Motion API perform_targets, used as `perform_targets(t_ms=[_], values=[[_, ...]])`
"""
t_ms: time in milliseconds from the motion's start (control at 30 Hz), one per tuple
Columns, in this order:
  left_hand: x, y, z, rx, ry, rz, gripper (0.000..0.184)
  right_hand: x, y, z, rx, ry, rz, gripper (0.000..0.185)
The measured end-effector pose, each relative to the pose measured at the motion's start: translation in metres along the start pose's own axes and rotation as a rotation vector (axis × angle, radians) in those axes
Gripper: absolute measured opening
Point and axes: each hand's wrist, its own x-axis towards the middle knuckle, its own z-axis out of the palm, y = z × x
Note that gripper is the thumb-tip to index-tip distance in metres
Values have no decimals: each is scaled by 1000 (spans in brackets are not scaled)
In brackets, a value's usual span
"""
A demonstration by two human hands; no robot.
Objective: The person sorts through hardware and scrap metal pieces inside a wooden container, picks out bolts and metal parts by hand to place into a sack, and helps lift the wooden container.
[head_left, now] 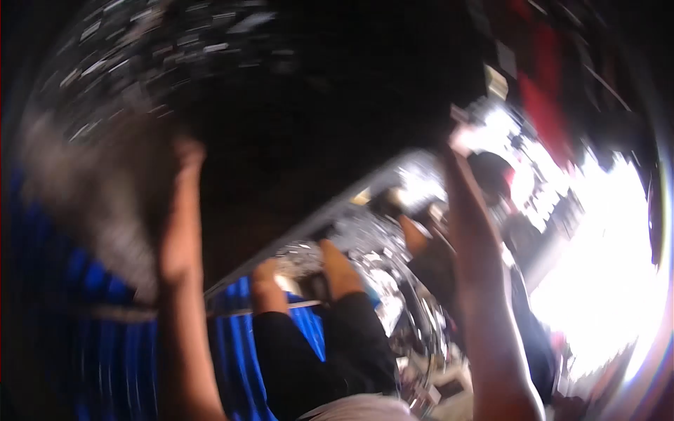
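A very large dark thing (302,133), its kind lost in blur and shadow, fills the upper middle between my two arms. My left hand (189,151) meets its left side, with the arm stretched straight forward. On the other side, my right hand (460,137) reaches to about the same height, at the dark thing's right side. Motion smears the fingers of both hands, so their grip does not show. A straight grey edge (316,214) slants below the dark thing, up to the right. A blurred grey-brown mass (105,189) lies left of my left hand.
Blue ribbed material (235,351) lies at the lower left. My legs (344,274) stand close below the grey edge. Another person (491,182) seems to be at the right, partly behind my arm. Scattered litter (379,252) covers the ground; bright light (604,266) glares at right.
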Motion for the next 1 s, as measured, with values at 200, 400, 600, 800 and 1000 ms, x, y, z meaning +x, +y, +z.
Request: perform_targets(t_ms=[200, 400, 600, 800, 1000], values=[[-19, 79, -70, 130, 139, -75, 53, 10, 13, -16, 72, 25, 74, 84], [-10, 54, -38, -19, 189, -38, 52, 18, 23, -23, 78, 23, 70, 86], [-11, 28, -34, -47, -38, -79, 51, 9, 16, -21, 73, -40, 33, 88], [37, -94, 29, 89, -105, 200, 31, -14, -3, -12, 85, 53, 102, 90], [80, -123, 36, 236, -145, 365, 42, -12, -16, 3, 270, 114, 206, 88]])
